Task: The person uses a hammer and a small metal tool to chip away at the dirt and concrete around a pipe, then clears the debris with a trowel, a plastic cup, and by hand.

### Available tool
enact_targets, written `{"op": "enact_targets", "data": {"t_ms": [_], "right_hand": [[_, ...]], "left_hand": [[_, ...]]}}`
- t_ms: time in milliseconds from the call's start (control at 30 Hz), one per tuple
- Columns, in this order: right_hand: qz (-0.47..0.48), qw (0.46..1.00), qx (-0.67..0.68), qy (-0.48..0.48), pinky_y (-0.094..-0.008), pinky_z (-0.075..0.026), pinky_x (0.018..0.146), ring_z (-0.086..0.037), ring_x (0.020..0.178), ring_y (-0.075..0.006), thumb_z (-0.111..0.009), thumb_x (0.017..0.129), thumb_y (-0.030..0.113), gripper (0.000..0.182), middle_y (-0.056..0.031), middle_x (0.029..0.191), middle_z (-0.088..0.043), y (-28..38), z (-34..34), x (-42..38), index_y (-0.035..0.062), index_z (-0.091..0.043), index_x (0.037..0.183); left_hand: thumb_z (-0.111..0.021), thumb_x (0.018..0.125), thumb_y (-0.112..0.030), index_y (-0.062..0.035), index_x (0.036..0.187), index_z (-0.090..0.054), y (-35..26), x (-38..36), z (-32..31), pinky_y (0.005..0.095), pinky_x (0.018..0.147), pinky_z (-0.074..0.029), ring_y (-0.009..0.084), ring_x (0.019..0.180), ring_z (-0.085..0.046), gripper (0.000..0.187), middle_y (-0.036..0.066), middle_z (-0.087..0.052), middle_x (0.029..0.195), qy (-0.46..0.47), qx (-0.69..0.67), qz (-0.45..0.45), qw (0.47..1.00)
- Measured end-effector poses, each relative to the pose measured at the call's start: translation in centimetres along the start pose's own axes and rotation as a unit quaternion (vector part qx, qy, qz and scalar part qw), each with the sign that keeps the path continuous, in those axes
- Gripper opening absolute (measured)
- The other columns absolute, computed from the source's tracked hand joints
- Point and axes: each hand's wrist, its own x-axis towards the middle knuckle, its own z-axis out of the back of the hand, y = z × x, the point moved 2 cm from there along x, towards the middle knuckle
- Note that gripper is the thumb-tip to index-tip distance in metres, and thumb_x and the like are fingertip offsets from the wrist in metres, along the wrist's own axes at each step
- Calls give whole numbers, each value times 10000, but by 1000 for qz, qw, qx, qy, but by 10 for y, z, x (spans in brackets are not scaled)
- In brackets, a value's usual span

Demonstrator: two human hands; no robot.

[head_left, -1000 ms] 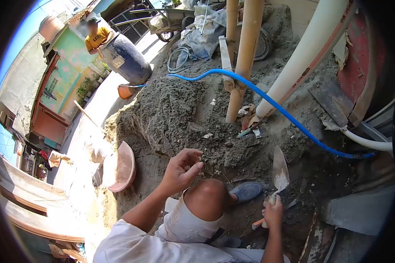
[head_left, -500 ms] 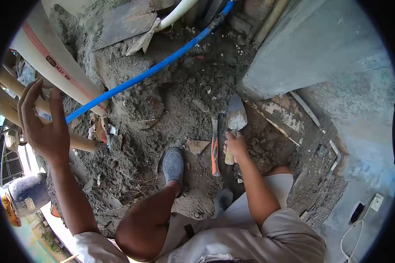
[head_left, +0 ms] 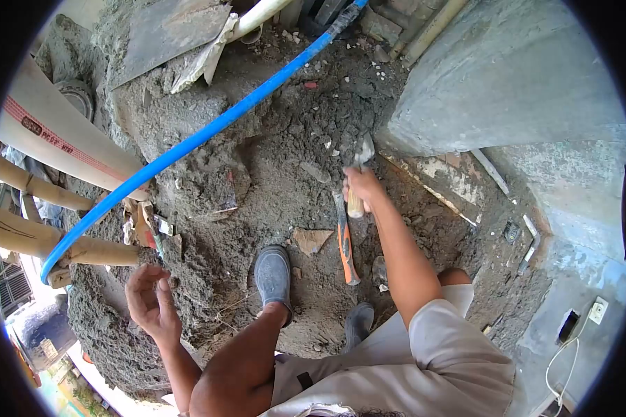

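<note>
My right hand (head_left: 364,187) is closed around the wooden handle of a trowel (head_left: 364,151), whose metal blade points away from me over the dirt. Just left of that hand, a hammer with an orange and grey handle (head_left: 346,243) lies on the ground. My left hand (head_left: 153,302) hangs above the grey soil at the lower left, fingers loosely curved and apart, holding nothing. A blue hose (head_left: 209,132) arches across the view, beyond my left hand.
A large white pipe (head_left: 69,135) and bamboo poles (head_left: 97,251) stand at the left. A grey concrete block (head_left: 494,83) rises at the upper right. A triangular fragment (head_left: 311,240) lies near my shoe (head_left: 273,274). An outlet with a white cord (head_left: 597,311) is at lower right.
My left hand has dropped from beside the blue hose, down and to the right. My right hand and the trowel have shifted slightly up and left, and the blade has turned.
</note>
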Motion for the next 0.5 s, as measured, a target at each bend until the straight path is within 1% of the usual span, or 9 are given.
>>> {"op": "enact_targets", "data": {"t_ms": [33, 67, 133, 200, 267, 333, 400, 467, 500], "right_hand": [[4, 1000, 0, 8, -341, -454, 431, -501, 497, -150, -557, 914, 198, 187, -43, 697, -492, 17, -9, 20, 66, -434, 962], [-26, 998, 27, 49, -329, -457, 437, -490, 497, -139, -542, 918, 201, 168, -33, 692, -485, 24, -17, 34, 83, -427, 949], [3, 998, 33, 58, -324, -457, 437, -491, 505, -134, -539, 918, 196, 159, -29, 692, -481, 10, -15, 29, 89, -424, 942], [40, 996, 13, 72, -314, -453, 435, -489, 521, -120, -536, 918, 189, 147, -21, 698, -472, 6, -12, 20, 99, -423, 946], [38, 996, 11, 86, -312, -451, 434, -489, 525, -119, -536, 917, 184, 145, -22, 702, -470, 1, -12, 10, 101, -423, 952], [36, 995, 9, 91, -302, -449, 432, -487, 524, -114, -530, 917, 169, 130, -25, 717, -478, 7, -15, -2, 97, -430, 957], [39, 994, 20, 97, -296, -446, 432, -485, 524, -111, -532, 916, 166, 128, -23, 718, -483, 6, -10, -7, 95, -436, 958], [57, 992, 43, 105, -276, -435, 430, -478, 524, -101, -541, 913, 164, 129, -17, 724, -495, 2, -5, -11, 91, -451, 967], [58, 992, 42, 107, -276, -435, 430, -478, 524, -101, -541, 913, 164, 129, -17, 724, -495, 4, -3, -18, 91, -451, 967]], "left_hand": [[-606, 893, -45, 41, 1153, -524, 4, -3, -1, 301, 809, -489, 166, 892, -592, 286, 121, -598, 1024, 7, -40, 41, 998], [-611, 882, -39, 39, 1140, -532, 6, -2, -6, 297, 790, -492, 167, 867, -594, 281, 107, -602, 998, 61, -27, 49, 997], [-623, 822, -1, 27, 1080, -575, 14, -6, -32, 303, 728, -505, 174, 809, -604, 263, 102, -623, 914, 225, -39, 78, 970], [-648, 816, -65, 2, 1074, -593, 7, -21, -86, 340, 748, -516, 260, 821, -627, 273, 118, -635, 936, 446, -5, 19, 895], [-654, 788, -90, -46, 1060, -601, 24, -53, -136, 357, 832, -496, 249, 946, -598, 280, 101, -626, 1016, 561, 73, -182, 805], [-615, 799, -153, -86, 1084, -608, 48, -84, -186, 387, 937, -444, 241, 1089, -536, 293, 84, -583, 1157, 605, 123, -392, 682], [-551, 829, -187, -115, 1083, -620, 66, -101, -248, 395, 1020, -371, 224, 1173, -469, 273, 63, -532, 1240, 594, 127, -494, 622], [-520, 853, -205, -130, 1045, -644, 72, -101, -308, 391, 1032, -345, 228, 1152, -480, 240, 55, -541, 1219, 433, 147, -562, 689], [-516, 858, -210, -143, 1026, -650, 78, -107, -333, 394, 1035, -338, 231, 1161, -477, 225, 54, -541, 1220, 468, 187, -544, 671]]}}
